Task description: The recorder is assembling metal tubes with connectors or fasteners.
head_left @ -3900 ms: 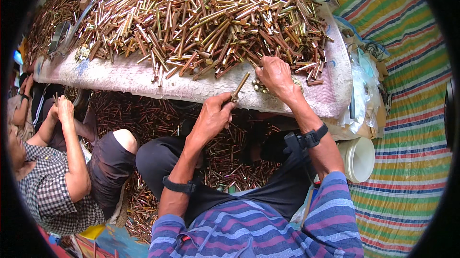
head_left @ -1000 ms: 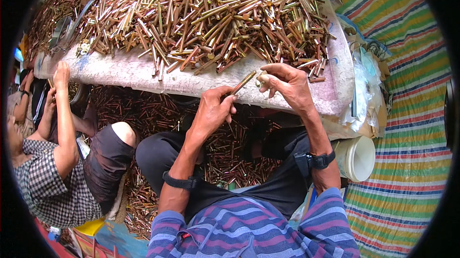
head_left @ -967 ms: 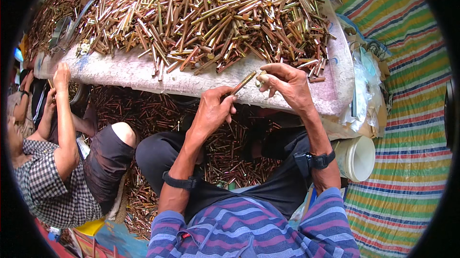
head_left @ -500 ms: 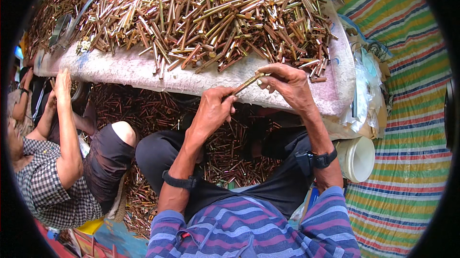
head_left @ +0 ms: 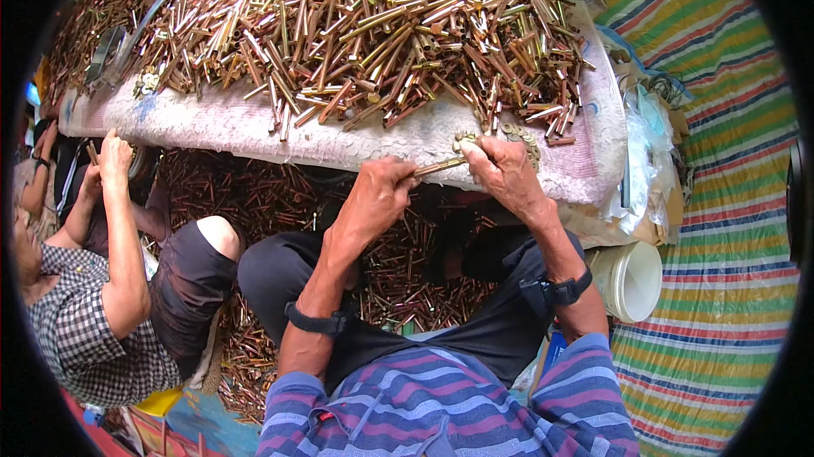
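My left hand (head_left: 379,194) is closed around one end of a slender brassy metal tube (head_left: 442,166), held almost level just off the table's near edge. At its other end the fingers of my right hand (head_left: 507,170) are pinched together on the tube's tip; what exactly lies under them is hidden. Small brassy washers (head_left: 523,136) lie in a little heap on the pale cloth-covered table (head_left: 339,142), right by my right fingertips. Beyond both hands spreads a large pile of similar copper-coloured tubes (head_left: 356,33).
More tubes (head_left: 225,194) cover the ground under the table. On the left a person in a checked shirt (head_left: 93,304) sits with raised hands (head_left: 110,160). A white bucket (head_left: 632,283) and clear plastic bags (head_left: 644,160) are at the right, beside a striped sheet (head_left: 721,287).
My right hand has turned and closed more tightly at the tube's end, moving slightly nearer. The tube now lies more level. Washers that my right hand covered now show on the table.
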`<state>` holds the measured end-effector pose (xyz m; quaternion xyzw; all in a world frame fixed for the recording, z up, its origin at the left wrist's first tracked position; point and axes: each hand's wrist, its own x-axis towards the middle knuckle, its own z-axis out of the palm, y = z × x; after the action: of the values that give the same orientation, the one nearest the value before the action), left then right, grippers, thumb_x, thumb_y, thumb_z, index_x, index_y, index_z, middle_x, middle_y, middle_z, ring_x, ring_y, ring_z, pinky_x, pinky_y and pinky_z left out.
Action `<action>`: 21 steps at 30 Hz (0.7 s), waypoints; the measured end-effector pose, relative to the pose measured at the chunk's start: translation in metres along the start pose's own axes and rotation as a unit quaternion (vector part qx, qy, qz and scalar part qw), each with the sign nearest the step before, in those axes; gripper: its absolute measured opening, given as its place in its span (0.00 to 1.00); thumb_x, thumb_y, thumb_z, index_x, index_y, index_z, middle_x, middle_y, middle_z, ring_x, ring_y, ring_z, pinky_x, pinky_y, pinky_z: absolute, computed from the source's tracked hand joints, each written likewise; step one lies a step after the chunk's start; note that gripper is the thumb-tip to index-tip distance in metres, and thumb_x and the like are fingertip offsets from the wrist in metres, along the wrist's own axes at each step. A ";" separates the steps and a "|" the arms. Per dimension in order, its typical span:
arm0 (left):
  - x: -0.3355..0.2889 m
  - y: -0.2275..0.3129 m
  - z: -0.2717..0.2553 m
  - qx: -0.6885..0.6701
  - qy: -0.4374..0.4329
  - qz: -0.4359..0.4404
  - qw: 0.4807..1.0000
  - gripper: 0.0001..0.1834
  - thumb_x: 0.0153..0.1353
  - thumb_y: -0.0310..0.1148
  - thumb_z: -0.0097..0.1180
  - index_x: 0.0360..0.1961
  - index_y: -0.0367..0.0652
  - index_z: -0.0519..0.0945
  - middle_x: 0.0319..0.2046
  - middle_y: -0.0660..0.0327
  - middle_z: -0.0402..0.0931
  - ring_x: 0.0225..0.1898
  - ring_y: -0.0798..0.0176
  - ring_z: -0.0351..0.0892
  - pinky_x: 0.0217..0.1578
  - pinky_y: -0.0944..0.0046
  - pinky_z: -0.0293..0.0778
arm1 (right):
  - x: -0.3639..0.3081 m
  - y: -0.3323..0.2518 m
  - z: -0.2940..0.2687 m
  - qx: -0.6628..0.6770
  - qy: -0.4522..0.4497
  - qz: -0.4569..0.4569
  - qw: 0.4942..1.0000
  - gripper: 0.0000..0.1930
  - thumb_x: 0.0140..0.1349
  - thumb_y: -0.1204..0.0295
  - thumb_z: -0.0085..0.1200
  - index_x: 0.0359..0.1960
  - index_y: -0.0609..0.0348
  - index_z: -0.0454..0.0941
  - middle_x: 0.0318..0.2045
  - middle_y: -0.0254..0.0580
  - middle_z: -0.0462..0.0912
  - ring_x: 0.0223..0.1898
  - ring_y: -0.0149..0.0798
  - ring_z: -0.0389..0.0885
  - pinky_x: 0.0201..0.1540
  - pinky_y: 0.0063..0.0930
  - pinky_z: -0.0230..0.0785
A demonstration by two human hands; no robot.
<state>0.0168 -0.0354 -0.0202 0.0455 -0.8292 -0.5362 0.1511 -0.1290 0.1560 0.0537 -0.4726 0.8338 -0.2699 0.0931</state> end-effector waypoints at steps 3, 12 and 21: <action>0.001 0.002 0.002 -0.028 -0.006 -0.020 0.999 0.10 0.64 0.18 0.55 0.45 0.29 0.83 0.29 0.56 0.79 0.23 0.67 0.81 0.21 0.66 0.77 | -0.001 -0.003 0.005 0.041 0.045 -0.043 0.997 0.11 0.69 0.69 0.58 0.31 0.65 0.78 0.19 0.40 0.74 0.21 0.34 0.75 0.24 0.29 0.65; 0.001 0.003 -0.001 -0.009 -0.015 -0.026 1.000 0.11 0.64 0.20 0.57 0.46 0.30 0.84 0.32 0.55 0.81 0.24 0.67 0.81 0.22 0.67 0.79 | 0.002 -0.005 0.002 0.241 -0.064 0.178 0.952 0.18 0.70 0.64 0.57 0.26 0.65 0.78 0.18 0.36 0.77 0.19 0.27 0.75 0.23 0.26 0.67; -0.003 0.007 -0.002 -0.022 -0.018 -0.042 0.999 0.11 0.64 0.21 0.58 0.46 0.28 0.83 0.32 0.54 0.83 0.26 0.68 0.82 0.24 0.67 0.81 | 0.004 -0.012 -0.002 0.235 -0.058 0.184 0.953 0.26 0.73 0.60 0.53 0.15 0.60 0.76 0.10 0.30 0.71 0.11 0.23 0.69 0.14 0.22 0.60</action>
<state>0.0204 -0.0338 -0.0139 0.0677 -0.8171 -0.5609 0.1144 -0.1235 0.1482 0.0623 -0.2903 0.8123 -0.4089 0.2978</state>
